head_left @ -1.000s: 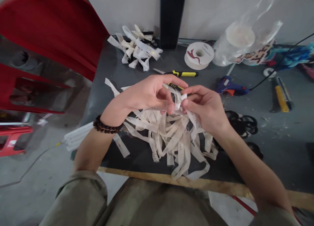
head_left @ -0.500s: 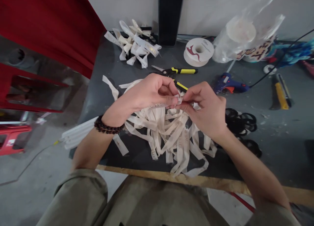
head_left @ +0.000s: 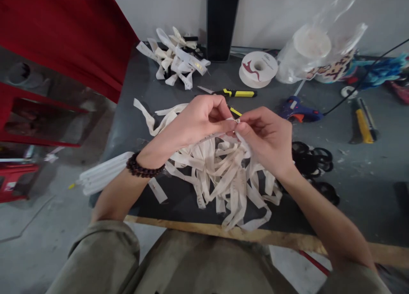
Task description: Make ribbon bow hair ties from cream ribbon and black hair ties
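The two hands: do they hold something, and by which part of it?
A white ribbon: the left hand and the right hand pinch it together at a bunched part; whether middle or end cannot be told.

Dull olive-brown cloth [head_left: 207,264], softly shaded, covers the body at six o'clock. The loose left sleeve [head_left: 102,260], between seven and eight o'clock, ends in a wide hem, and the right sleeve [head_left: 349,280], between four and five, shares its colour. At eight o'clock, a bracelet [head_left: 145,167] of dark, round beads circles the wrist of the left hand [head_left: 204,121].
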Tool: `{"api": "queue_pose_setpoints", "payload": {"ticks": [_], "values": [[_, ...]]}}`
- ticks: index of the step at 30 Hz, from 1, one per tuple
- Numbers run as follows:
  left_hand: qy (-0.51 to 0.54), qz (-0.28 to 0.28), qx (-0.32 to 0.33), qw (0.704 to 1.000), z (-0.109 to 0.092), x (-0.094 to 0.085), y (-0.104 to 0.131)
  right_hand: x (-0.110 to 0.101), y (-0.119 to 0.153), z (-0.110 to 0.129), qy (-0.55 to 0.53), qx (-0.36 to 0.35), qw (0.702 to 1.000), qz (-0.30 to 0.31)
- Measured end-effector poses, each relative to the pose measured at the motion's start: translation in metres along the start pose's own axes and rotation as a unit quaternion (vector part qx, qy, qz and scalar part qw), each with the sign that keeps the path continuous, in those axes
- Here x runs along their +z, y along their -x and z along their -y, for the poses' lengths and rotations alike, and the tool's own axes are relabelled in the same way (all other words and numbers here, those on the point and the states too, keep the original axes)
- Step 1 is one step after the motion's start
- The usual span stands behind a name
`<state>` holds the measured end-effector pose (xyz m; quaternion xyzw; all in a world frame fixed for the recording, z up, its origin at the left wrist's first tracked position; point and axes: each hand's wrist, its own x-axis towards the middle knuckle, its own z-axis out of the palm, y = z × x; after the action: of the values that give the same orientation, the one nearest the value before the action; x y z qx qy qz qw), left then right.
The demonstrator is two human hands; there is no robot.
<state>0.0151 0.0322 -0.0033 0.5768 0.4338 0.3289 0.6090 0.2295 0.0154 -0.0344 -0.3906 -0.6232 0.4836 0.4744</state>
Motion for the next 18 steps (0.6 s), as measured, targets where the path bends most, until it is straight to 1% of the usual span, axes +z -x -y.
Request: {"api": "queue_pose_setpoints", "payload": {"ticks": [2, 4, 7, 10, 15, 18], "values": [[0.005, 0.008, -0.006, 1.000, 0.000, 0.000, -0.001, 0.001, 0.000, 0.001, 0.007, -0.008, 1.000, -0.015], [0.005, 0.016, -0.004, 1.000, 0.002, -0.001, -0.001, 0.002, 0.001, 0.001, -0.002, 0.003, 1.000, -0.025], [0.013, 0.025, 0.003, 1.000, 0.005, -0.004, -0.003, 0.004, 0.003, 0.000, -0.029, 0.023, 0.999, -0.029], [0.014, 0.035, 0.004, 0.999, 0.005, -0.007, -0.003, 0.003, 0.004, -0.002, -0.013, 0.025, 0.999, -0.029], [-0.044, 0.048, 0.006, 0.998, 0.001, -0.011, -0.004, -0.001, 0.004, -0.003, 0.054, 0.016, 0.997, -0.050], [-0.082, 0.039, 0.005, 0.996, 0.000, -0.012, -0.004, -0.001, 0.002, -0.002, 0.061, 0.008, 0.996, -0.069]]}}
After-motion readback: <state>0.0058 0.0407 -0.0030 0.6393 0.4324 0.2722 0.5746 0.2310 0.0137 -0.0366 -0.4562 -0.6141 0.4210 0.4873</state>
